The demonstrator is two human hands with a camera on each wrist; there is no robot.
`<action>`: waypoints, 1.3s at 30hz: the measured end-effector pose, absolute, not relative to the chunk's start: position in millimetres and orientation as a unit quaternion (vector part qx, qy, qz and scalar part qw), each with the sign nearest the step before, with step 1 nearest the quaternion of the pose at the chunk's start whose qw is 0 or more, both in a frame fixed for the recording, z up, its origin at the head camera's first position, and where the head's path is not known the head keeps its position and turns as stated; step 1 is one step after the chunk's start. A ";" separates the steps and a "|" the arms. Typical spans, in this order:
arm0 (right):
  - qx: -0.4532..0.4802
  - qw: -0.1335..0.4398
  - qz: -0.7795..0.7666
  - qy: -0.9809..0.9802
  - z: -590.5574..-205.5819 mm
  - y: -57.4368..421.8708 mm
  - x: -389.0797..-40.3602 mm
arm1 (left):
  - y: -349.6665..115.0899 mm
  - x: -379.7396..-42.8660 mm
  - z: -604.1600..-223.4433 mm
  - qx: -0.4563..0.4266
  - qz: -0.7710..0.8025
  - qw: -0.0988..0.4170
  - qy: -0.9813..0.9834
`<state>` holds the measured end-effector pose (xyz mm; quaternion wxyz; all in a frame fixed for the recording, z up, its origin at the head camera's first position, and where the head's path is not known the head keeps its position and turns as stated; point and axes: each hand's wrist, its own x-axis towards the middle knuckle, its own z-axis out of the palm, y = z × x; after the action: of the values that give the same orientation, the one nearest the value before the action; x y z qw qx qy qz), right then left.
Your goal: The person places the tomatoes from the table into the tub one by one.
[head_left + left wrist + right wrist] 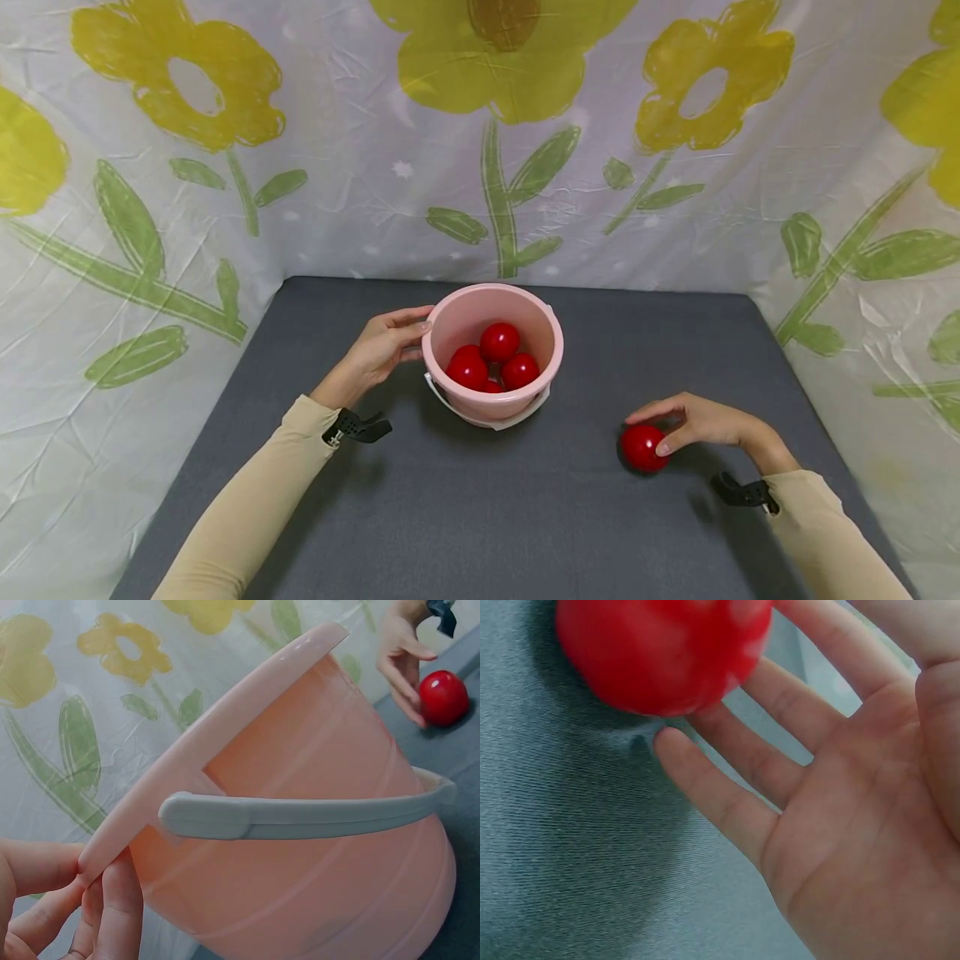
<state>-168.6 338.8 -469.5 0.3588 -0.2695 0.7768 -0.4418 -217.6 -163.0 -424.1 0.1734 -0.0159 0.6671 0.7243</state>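
A pink bucket [491, 406] stands upright on the dark grey table, with several red balls [499, 342] inside. Its white handle [300, 817] hangs down against the near side. My left hand [382, 344] pinches the bucket's rim [120, 836] at the left, thumb on one side and fingers under the lip. Off to the right, one more red ball [642, 448] lies by itself. Around that ball my right hand [701, 422] has its thumb on the near side and fingers at the far side. The right wrist view shows the fingers [727, 806] reaching along the ball's edge.
A grey cloth covers the table [480, 517]. Behind it and along both sides hangs a white curtain [345, 167] printed with yellow flowers. Each forearm wears a beige sleeve [251, 492] and a black wrist strap [738, 490].
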 end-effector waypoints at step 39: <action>-0.250 0.332 -0.427 0.803 -442.4 337.1 -183.4 | -163.1 -216.8 -424.1 -0.019 0.722 0.173 0.669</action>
<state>-183.4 337.1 -442.4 0.3316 -0.2503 0.8032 -0.4269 -216.8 -163.1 -424.1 0.1734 -0.0195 0.6691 0.7224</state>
